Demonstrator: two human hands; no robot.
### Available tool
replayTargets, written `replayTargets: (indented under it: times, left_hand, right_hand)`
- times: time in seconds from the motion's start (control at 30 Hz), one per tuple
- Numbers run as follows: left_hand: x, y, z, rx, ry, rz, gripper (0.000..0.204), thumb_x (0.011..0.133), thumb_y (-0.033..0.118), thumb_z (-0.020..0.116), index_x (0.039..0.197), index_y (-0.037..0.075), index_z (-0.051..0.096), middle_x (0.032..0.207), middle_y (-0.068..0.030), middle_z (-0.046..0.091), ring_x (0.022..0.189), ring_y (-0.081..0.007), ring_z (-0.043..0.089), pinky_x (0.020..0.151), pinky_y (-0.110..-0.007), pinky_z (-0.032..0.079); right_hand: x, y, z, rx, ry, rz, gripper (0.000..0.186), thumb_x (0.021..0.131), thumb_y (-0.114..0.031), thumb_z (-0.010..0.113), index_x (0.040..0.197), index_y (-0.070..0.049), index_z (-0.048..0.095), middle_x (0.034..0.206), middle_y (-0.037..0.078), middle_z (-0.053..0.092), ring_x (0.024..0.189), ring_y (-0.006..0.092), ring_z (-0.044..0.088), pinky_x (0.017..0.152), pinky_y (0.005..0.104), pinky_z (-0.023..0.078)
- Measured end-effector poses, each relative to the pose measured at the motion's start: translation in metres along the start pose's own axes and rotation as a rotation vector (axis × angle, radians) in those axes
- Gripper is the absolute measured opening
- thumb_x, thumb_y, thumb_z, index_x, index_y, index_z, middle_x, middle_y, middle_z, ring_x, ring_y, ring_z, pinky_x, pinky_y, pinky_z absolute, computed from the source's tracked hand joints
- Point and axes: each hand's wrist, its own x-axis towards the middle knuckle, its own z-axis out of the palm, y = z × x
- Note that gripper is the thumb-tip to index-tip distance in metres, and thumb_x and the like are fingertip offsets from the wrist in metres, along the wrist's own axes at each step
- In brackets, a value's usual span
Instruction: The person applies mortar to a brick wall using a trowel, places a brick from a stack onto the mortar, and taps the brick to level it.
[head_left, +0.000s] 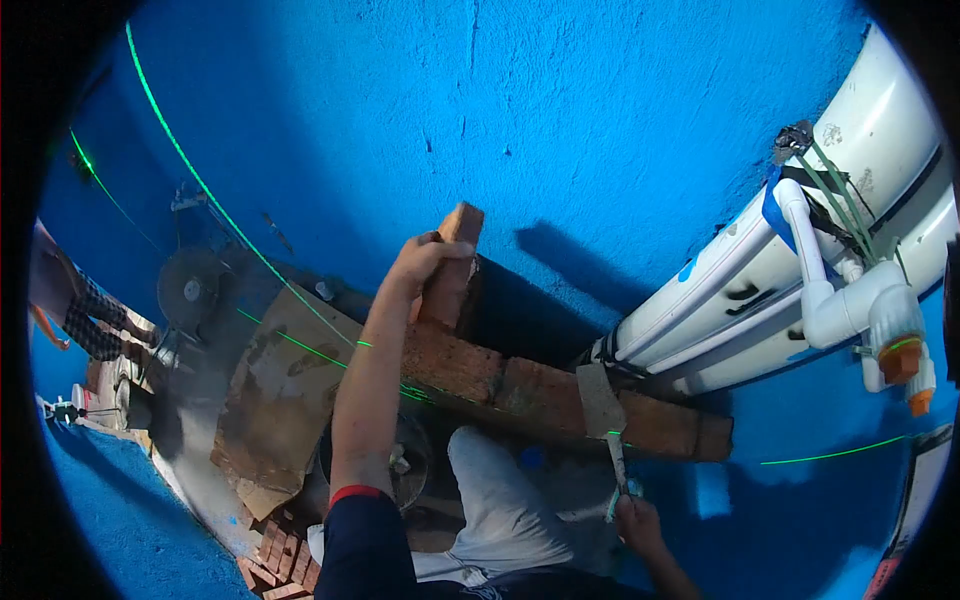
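Note:
My left hand [430,258] is closed around an upright reddish brick [447,297], its fingers wrapped over the upper part. The brick stands at the left part of a low brick row [540,393], close to the blue wall; whether its lower end rests on the row I cannot tell. In my right hand [638,522], lower right, is the handle of a trowel [600,402]. Its flat, mortar-smeared blade lies over the near side of the row, right of the middle. My left forearm crosses in front of a round bucket [418,462], hiding part of it.
Thick white pipes [720,290] slant along the right side, with a thinner elbow pipe [830,310]. A worn brown sheet [285,360] lies left of my arm, above a brick pile [285,560]. Farther left are a fan [192,288] and another person [85,300]. Green light lines cross the scene.

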Motion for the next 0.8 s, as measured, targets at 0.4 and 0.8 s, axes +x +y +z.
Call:
replayTargets:
  times: [0.4,0.8]
  left_hand:
    - [-0.13,-0.07,0.04,-1.245,-0.213,0.301,0.061,0.09,0.041,0.065,0.138,0.008,0.046,0.13,-0.0128,0.058,0.117,-0.0317,0.057,0.098,-0.051,0.047]
    - [-0.119,-0.03,0.042,-1.084,-0.49,0.389,0.062,0.095,0.049,0.049,0.14,0.007,0.043,0.124,-0.0156,0.059,0.105,-0.0354,0.063,0.087,-0.051,0.053]
  right_hand:
    - [0.012,0.019,0.025,0.314,-0.117,-0.061,0.038,0.101,-0.032,0.051,0.071,-0.009,0.05,0.058,-0.004,0.047,0.049,0.008,0.045,0.045,0.0269,0.036]
    - [-0.003,0.026,0.037,0.304,-0.102,-0.123,0.038,0.101,-0.027,0.048,0.068,-0.009,0.048,0.058,-0.003,0.047,0.051,0.0085,0.044,0.049,0.0279,0.033]
